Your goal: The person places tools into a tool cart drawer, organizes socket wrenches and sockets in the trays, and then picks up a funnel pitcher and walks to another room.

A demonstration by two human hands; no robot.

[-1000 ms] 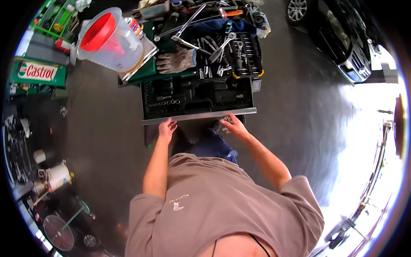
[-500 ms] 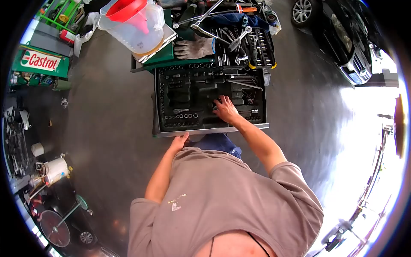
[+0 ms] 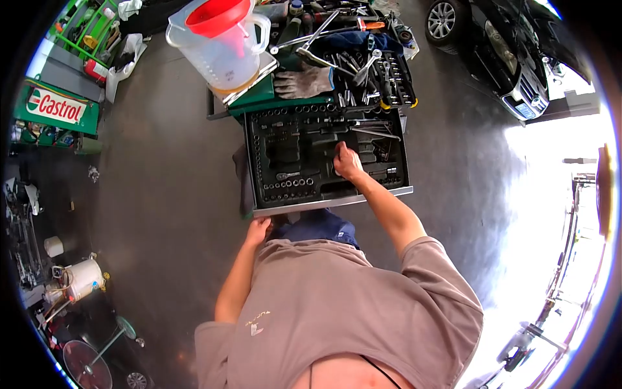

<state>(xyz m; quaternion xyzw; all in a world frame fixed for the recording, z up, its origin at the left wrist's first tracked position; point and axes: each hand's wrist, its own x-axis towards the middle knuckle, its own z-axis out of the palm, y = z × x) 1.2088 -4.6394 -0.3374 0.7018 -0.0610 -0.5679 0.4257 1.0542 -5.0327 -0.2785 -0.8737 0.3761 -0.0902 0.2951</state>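
An open tool drawer [image 3: 324, 203] extends from the tool cart, lined with a black moulded tray [image 3: 278, 152]. Over the right half of that tray is my right hand [image 3: 348, 163], its fingers drawn together; whatever they may hold is hidden. My left hand [image 3: 259, 231] is curled at the drawer's front left corner. In the tray near me lie a small ratchet [image 3: 288, 176] and a row of sockets [image 3: 289, 183]. Several long thin tools [image 3: 376, 132] rest toward the back right.
On the cart top stand a clear jug [image 3: 220, 61] with a red funnel [image 3: 217, 16], beside a work glove [image 3: 303, 82]. A ratchet [image 3: 368, 67] lies among loose tools and a socket set [image 3: 396, 84]. A black car [image 3: 512, 58] is at the right.
My right hand has drawn its spread fingers together over the tray. My left hand has curled at the drawer corner. The view has shifted slightly.
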